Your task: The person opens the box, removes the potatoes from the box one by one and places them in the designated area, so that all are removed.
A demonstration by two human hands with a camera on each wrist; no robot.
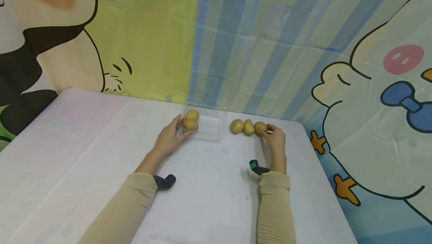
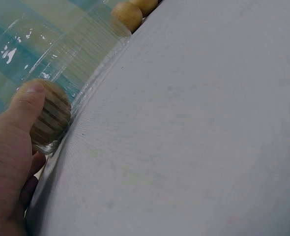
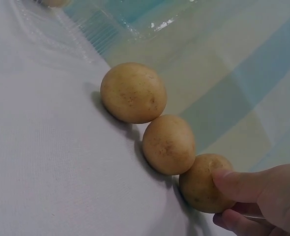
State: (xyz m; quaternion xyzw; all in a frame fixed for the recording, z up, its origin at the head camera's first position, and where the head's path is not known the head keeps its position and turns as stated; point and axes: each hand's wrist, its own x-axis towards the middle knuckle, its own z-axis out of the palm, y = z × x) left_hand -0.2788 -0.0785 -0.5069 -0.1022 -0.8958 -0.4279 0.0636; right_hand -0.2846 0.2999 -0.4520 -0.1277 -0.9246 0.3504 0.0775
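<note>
A clear plastic container (image 1: 210, 128) with ribbed walls stands near the table's back edge, its transparent lid (image 1: 209, 90) raised behind it. At its left end lie two potatoes, one farther back (image 1: 192, 114) and one nearer (image 1: 190, 125). My left hand (image 1: 167, 139) grips that end, the thumb over the rim beside the nearer potato (image 2: 51, 113). To the right of the container, three potatoes sit in a touching row: a left one (image 3: 133, 92), a middle one (image 3: 169, 145) and a right one (image 3: 204, 184). My right hand (image 1: 276, 139) pinches the right one between thumb and fingers.
A white cloth covers the table (image 1: 202, 184). Close behind it hangs a printed curtain (image 1: 256, 49) with stripes and cartoon figures. Dark devices are worn on the left wrist (image 1: 165, 181) and right wrist (image 1: 259, 167).
</note>
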